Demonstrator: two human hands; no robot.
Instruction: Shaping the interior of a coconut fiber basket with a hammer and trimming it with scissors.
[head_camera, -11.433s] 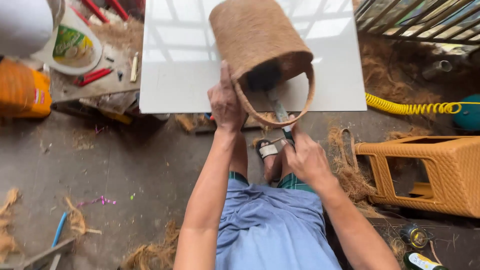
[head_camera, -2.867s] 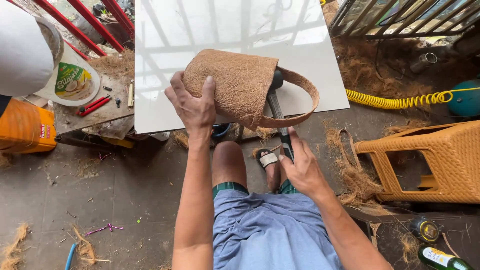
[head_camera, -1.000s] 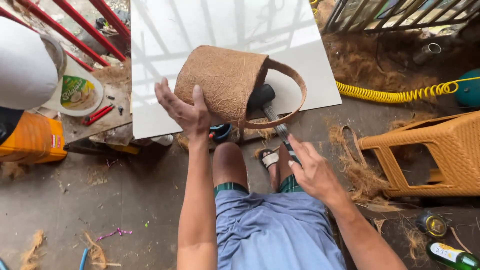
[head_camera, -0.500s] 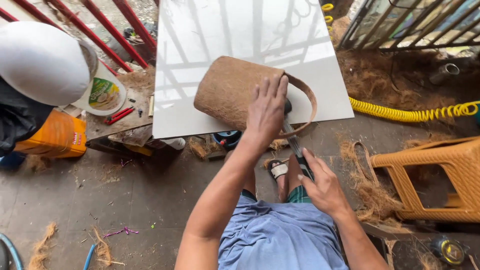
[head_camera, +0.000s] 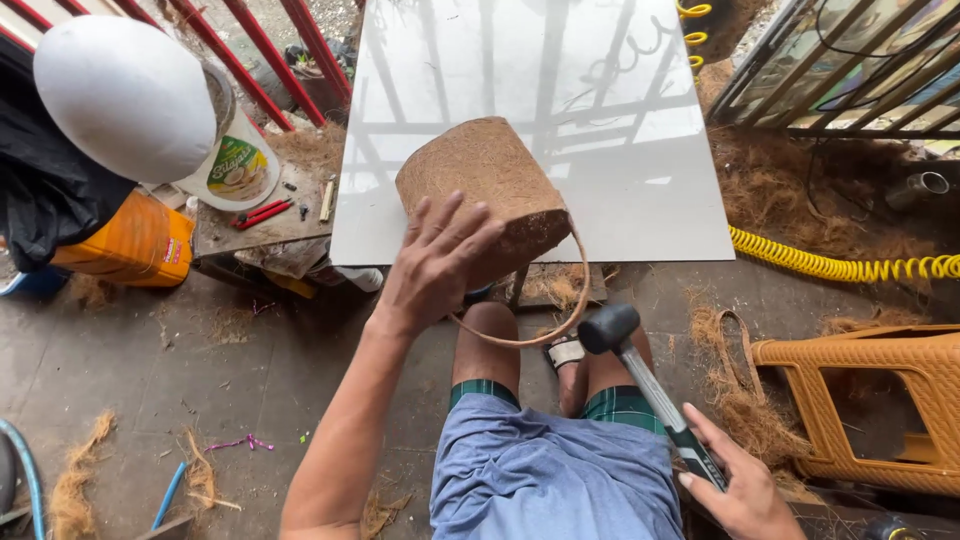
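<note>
Dusty concrete floor (head_camera: 180, 360) strewn with brown fibre, glossy white tabletop (head_camera: 640, 120) across upper centre of frame. Head view: coir pot (head_camera: 480, 195), turned since a moment ago, now lying tilted on the tabletop's near edge, rim hoop (head_camera: 560, 320) overhanging toward the knees. Left hand (head_camera: 435, 265) shifted from upper side to near side, fingers (head_camera: 470, 235) spread flat against the pot wall, steadying, not clasping. Right hand (head_camera: 740, 490) at lower right, fingers closed round the handle of a rubber mallet (head_camera: 610, 330), black head raised just beside the hoop. Judged ready for striking. Orange woven stool (head_camera: 860, 400) at right, yellow coiled hose (head_camera: 840, 265) above it.
</note>
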